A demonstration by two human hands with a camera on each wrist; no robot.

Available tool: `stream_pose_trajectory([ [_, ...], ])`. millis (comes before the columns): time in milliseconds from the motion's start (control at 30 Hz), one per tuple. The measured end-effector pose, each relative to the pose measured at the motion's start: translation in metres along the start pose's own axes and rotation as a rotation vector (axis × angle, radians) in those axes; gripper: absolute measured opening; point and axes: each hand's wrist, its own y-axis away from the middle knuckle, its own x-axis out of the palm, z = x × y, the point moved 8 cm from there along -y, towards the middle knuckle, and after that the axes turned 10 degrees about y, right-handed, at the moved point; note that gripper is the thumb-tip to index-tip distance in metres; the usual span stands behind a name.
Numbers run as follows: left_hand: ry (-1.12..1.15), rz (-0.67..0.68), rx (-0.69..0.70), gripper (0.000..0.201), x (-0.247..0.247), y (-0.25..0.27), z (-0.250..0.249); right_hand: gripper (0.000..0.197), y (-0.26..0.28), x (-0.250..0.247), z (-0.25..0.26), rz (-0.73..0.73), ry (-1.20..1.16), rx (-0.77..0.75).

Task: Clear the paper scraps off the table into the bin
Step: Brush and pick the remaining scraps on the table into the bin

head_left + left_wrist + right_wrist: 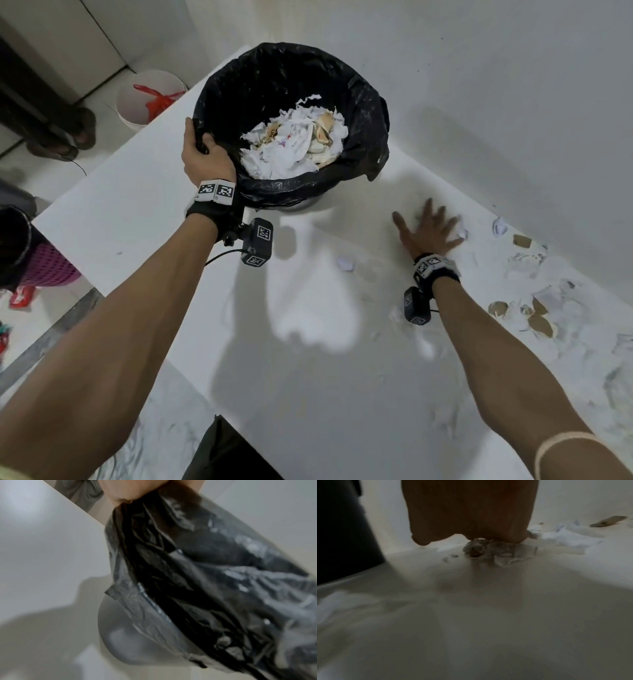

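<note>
place: home-like rm, prob | cues: tiled floor [30,164]; white bucket [144,99]; sandalled foot [80,132]; pink basket [44,265]

Bare table [308,342] between bin [363,113] and scraps [534,308].

White wall [513,68] behind; pale tiled floor [20,178] left, holding perhaps a white bucket [137,102].

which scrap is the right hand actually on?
The crumpled scrap under the right hand, pinned by the spread fingers beside the bin. The brown bits and other white scraps lie untouched further right.
</note>
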Motion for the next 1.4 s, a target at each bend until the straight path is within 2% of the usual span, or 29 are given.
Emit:
stream_pose_trajectory([
  [133,0.001,-0.008,-0.005,0.041,-0.001,0.003,-0.002,0.096,0.038,0.024,0.05,-0.016,0.107,-0.326],
  [200,-0.002,-0.013,-0.007,0.041,-0.003,0.005,-0.004,0.093,0.064,0.043,0.061,-0.042,0.185,-0.445],
  [267,-0.01,-0.012,-0.011,0.041,-0.004,0.005,-0.006,0.082,0.087,0.058,0.065,-0.093,0.286,-0.523],
  [333,-0.022,-0.002,-0.011,0.041,-0.003,0.006,-0.007,0.059,0.106,0.064,0.063,-0.17,0.334,-0.547],
  [433,-0.029,0.014,-0.018,0.041,-0.004,0.005,-0.007,0.022,0.125,0.055,0.061,-0.29,0.238,-0.574],
  [500,-0.025,0.023,-0.02,0.041,-0.005,0.004,-0.006,0.018,0.128,0.055,0.059,-0.255,0.242,-0.564],
  [567,-0.014,0.037,-0.023,0.042,-0.005,0.003,-0.006,0.023,0.125,0.053,0.062,-0.165,0.257,-0.559],
  [667,0.012,0.062,-0.027,0.041,-0.009,0.001,-0.004,0.017,0.116,0.042,0.063,-0.014,0.195,-0.493],
  [733,0.022,0.092,-0.016,0.041,-0.011,0.001,-0.004,0.017,0.113,0.025,0.058,0.055,0.072,-0.399],
  [867,0.028,0.147,-0.027,0.041,-0.018,-0.002,-0.006,0.012,0.127,-0.043,0.071,0.027,-0.16,-0.331],
  [967,0.027,0.209,-0.012,0.041,-0.019,-0.002,-0.009,0.008,0.144,-0.106,0.103,0.03,-0.375,-0.335],
  [1133,0.031,0.278,-0.022,0.042,-0.02,0.0,-0.012,0.007,0.164,-0.186,0.182,-0.042,-0.536,-0.425],
  [1267,0.018,0.302,-0.033,0.043,-0.024,0.0,-0.016,0.006,0.164,-0.21,0.253,-0.111,-0.548,-0.495],
  [1400,0.042,0.355,-0.054,0.043,-0.025,-0.001,-0.019,0.022,0.162,-0.21,0.3,-0.158,-0.509,-0.502],
])
